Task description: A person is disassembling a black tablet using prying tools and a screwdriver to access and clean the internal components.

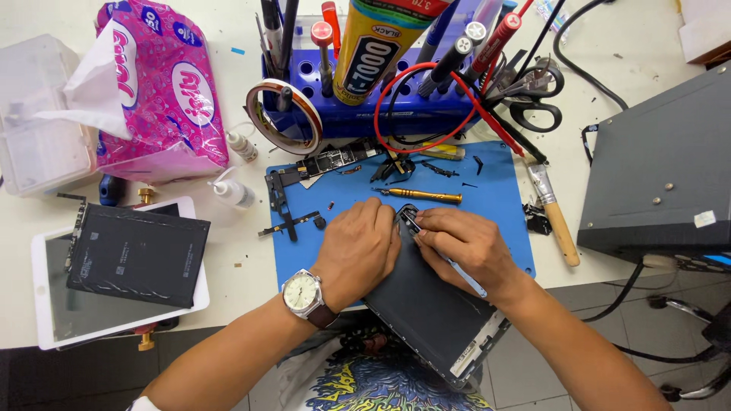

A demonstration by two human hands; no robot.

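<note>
Firmly, the left hand [358,247] presses the tablet shell [430,304] while the right hand [464,243] grips a thin tool [464,275].

On the tabletop [236,251] a work mat [495,205] lay centre, a tablet shell [426,304] overhanging its near edge. A tool rack [365,106] stood behind the mat, a tissue pack [160,91] to the rack's left. Left of the mat, a battery [137,255] lay on a screen panel [53,304]. A screwdriver [422,196] lay on the mat behind the shell.
</note>
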